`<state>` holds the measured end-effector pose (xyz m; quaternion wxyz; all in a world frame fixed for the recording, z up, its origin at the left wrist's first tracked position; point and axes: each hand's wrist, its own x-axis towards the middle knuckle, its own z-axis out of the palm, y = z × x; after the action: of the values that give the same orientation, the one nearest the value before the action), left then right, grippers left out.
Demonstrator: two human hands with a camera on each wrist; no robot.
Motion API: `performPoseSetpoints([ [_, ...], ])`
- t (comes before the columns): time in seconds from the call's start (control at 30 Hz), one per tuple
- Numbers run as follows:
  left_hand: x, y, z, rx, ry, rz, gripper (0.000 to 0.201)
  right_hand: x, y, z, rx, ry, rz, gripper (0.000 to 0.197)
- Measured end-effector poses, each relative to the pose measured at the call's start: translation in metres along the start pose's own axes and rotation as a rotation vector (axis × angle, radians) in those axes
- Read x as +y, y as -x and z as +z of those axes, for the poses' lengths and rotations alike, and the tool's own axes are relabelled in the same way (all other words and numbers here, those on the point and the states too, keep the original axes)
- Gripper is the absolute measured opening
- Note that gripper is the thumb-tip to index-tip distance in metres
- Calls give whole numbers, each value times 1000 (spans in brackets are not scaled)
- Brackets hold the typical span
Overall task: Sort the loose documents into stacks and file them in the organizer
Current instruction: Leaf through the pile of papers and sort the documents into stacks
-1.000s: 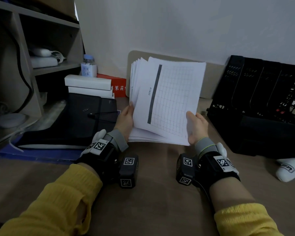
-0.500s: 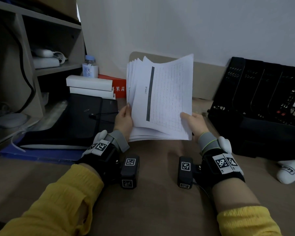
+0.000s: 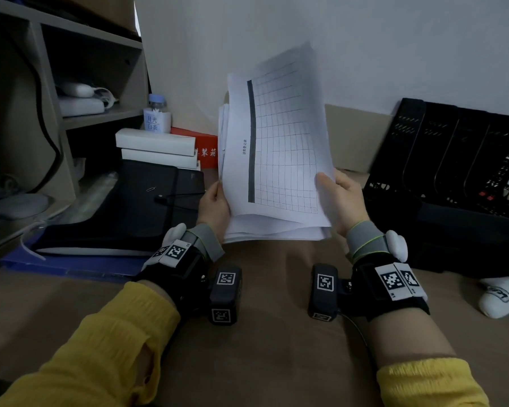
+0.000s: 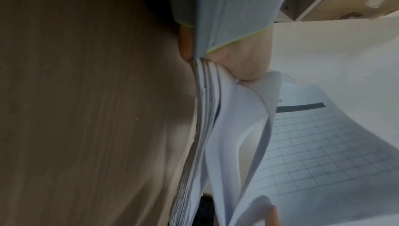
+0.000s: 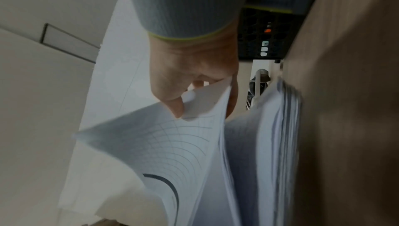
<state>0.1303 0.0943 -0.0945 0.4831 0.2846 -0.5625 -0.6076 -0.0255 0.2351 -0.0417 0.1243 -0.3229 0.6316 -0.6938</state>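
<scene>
A stack of white documents (image 3: 276, 227) stands on its lower edge on the brown desk, held between both hands. My left hand (image 3: 215, 205) grips the stack's left edge (image 4: 207, 110), thumb in front. My right hand (image 3: 340, 198) pinches the lower right corner of the top sheet (image 3: 282, 148), a grid form with a dark vertical bar, and lifts it clear of the rest (image 5: 172, 144). The sheet rises nearly upright above the stack. The black mesh organizer (image 3: 453, 160) sits to the right of my right hand, its slots facing up.
A black folder (image 3: 130, 207) lies at the left on a blue one (image 3: 71, 265), with white boxes (image 3: 156, 148), a small bottle (image 3: 157, 114) and a red box (image 3: 203, 148) behind. Wooden shelves (image 3: 71, 83) stand far left. A white object (image 3: 500, 298) lies at the right.
The right hand has peeled the top grid sheet off the stack and raised it from lying flat to nearly upright. The left hand stays on the stack's left edge.
</scene>
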Motion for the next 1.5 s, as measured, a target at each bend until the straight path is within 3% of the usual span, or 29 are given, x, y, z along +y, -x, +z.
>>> performPoseSetpoints([
  [0.03,0,0,0,-3,2,2,32,0,-1,-2,0,-53,5,10],
  [0.13,-1,-1,0,4,18,-6,33,5,-5,-7,109,-110,56,52],
  [0.2,-1,-2,0,-6,45,-20,35,9,-7,-6,118,-130,132,59],
  [0.3,1,-1,2,-41,83,-24,39,16,-7,-6,45,-136,254,43],
  [0.43,2,-1,2,-64,72,5,35,26,-8,-9,41,-25,236,13],
  [0.6,0,-2,2,-89,71,-2,32,35,-5,-8,49,35,195,17],
  [0.87,3,0,1,-141,57,-5,33,36,-4,-12,127,-273,146,26],
  [0.97,2,0,2,-127,69,-35,27,37,-3,-16,170,-311,116,17],
  [1.03,2,0,3,-140,79,-37,24,37,-2,-15,171,-317,93,24],
  [1.27,-1,-1,1,-265,105,-129,68,31,-2,-12,234,-348,51,24],
  [1.4,-1,-1,2,-288,119,-130,45,40,-6,-11,296,-289,83,21],
  [1.5,-3,-1,1,-327,140,-140,42,40,-5,-13,312,-190,91,17],
])
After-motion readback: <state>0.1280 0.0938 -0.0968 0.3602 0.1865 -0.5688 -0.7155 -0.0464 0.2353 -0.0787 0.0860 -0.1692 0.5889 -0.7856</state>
